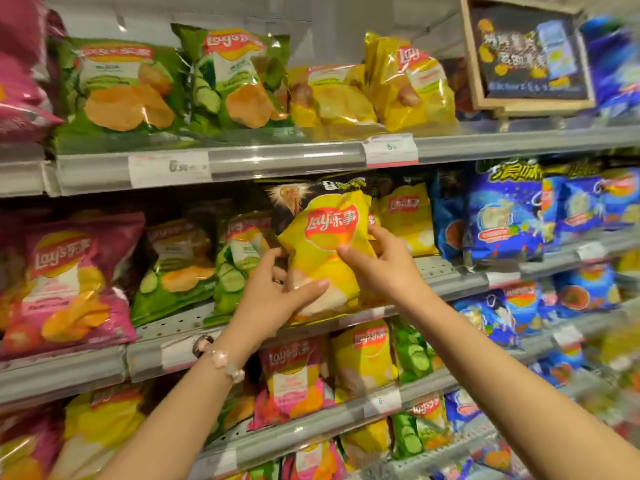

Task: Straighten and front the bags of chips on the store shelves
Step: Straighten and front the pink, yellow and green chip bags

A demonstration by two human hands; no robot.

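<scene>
A person restocking a snack aisle holds a yellow bag of chips (325, 251) at the front edge of the middle shelf (446, 271), with both hands clamped on it: the left hand (277, 296) grips the lower left side with the thumb laid across the front, while the right hand (377, 261) pinches the right edge, fingers behind and thumb on the face. The bag stands tilted, its top leaning left, with its logo facing outward; a dark bag (291, 199) sits just behind it and another yellow bag (405, 216) stands further back to the right. Green bags (180, 268) lean just beside it on the left, and blue bags (505, 216) fill the section on the right. A beaded bracelet (221, 362) circles the left wrist. The bag appears to be mid-placement, not yet squared to the shelf lip. The risks from here look modest but real: released while tilted, the bag could slump forward off the edge onto the shelves below; pushed back too firmly, it could topple the dark bag behind or nudge the leaning green bags out of line; and a tight squeeze could crush the chips inside.
</scene>
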